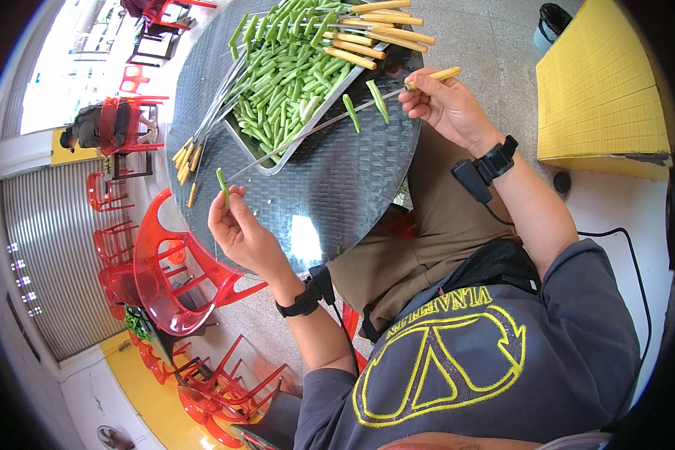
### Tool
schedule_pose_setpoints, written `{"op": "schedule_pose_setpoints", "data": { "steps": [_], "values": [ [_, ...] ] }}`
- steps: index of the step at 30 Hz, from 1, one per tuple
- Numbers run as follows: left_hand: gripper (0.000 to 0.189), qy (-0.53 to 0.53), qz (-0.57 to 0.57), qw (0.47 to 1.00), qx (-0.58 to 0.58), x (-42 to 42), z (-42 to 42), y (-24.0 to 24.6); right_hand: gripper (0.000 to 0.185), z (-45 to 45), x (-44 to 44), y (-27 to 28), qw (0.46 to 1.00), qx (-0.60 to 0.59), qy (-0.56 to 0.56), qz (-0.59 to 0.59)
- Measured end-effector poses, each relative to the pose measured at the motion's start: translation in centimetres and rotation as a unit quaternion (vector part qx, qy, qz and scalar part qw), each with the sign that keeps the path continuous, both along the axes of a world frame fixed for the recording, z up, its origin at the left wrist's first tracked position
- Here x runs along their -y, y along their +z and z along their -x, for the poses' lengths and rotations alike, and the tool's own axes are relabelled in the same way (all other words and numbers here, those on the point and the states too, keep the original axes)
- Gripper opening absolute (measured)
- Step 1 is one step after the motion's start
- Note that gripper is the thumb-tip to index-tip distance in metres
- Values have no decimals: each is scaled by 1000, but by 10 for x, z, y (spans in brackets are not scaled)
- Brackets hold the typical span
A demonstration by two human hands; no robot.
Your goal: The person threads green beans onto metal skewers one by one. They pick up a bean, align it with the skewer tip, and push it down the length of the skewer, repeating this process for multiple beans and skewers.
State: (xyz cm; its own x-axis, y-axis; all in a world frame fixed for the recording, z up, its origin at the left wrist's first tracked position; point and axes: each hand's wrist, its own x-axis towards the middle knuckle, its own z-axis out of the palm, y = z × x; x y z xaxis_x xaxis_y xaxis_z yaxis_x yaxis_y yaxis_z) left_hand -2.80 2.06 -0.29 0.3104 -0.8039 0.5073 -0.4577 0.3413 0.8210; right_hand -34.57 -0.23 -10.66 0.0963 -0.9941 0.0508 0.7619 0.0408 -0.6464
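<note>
My right hand grips the wooden handle of a long metal skewer. Two green bean pieces are threaded on the skewer near that handle. In my left hand is another green bean piece, pinched between thumb and fingers at the skewer's far end; whether the tip has pierced it I cannot tell. Beneath the skewer, a metal tray holds a heap of cut green beans. Several filled skewers with wooden handles lie across the tray's far end.
Bare skewers rest along the tray's left side, handles over the round, glass-topped woven table. A red plastic chair stands against the table's left edge. A yellow tiled block and a bin are to the right. A person sits farther off.
</note>
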Motion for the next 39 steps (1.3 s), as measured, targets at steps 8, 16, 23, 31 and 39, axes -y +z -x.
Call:
{"op": "schedule_pose_setpoints", "data": {
  "steps": [8,16,23,31,39],
  "values": [
    [17,-17,7,1000,4,0,-1,-2,30,1,0,0,1000,11,12,-1],
    [17,-23,9,1000,6,1,2,-2,30,1,0,-1,1000,-7,-1,0],
    [17,-26,13,999,12,2,4,-1,30,2,1,-2,1000,2,10,1],
    [17,-30,11,999,17,2,6,0,29,2,0,-1,1000,5,10,-1],
    [19,-46,-14,998,27,3,15,-7,27,0,-4,5,1000,-16,12,6]
  ]
}}
